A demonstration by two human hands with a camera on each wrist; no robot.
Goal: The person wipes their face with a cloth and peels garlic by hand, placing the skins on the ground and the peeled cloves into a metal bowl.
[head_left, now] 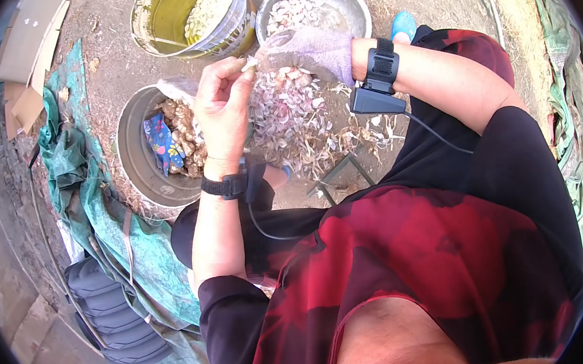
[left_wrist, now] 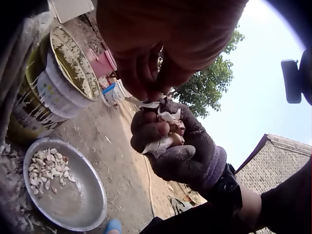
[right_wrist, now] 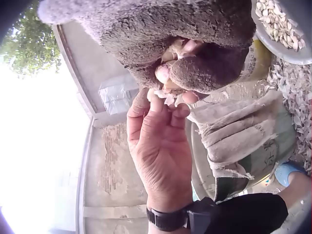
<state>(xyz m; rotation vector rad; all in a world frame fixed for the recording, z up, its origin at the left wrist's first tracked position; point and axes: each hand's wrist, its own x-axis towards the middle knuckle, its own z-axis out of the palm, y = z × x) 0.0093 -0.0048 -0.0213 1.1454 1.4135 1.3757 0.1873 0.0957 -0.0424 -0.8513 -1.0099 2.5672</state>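
My bare left hand (head_left: 225, 108) pinches white papery garlic skin (left_wrist: 150, 104) between thumb and fingertips. Right up against it, my right hand (head_left: 307, 50) wears a dirty purple-grey knit glove. Its fingers curl round several garlic cloves (right_wrist: 165, 73) with loose skin on them, and bare fingertips show through the glove in the left wrist view. Below both hands lies a heap of garlic skins (head_left: 285, 116) on the ground. A metal basin (left_wrist: 66, 226) beyond it holds separated cloves (left_wrist: 48, 168).
A yellowish bucket (head_left: 244, 18) with pale cloves inside stands beside the basin. To the left is a wide tub (head_left: 126, 142) with whole garlic bulbs (head_left: 185, 132) and a blue patterned cloth (head_left: 160, 142). Green tarp (head_left: 152, 265) lies along the left side. Dry stalks (head_left: 371, 136) litter the ground.
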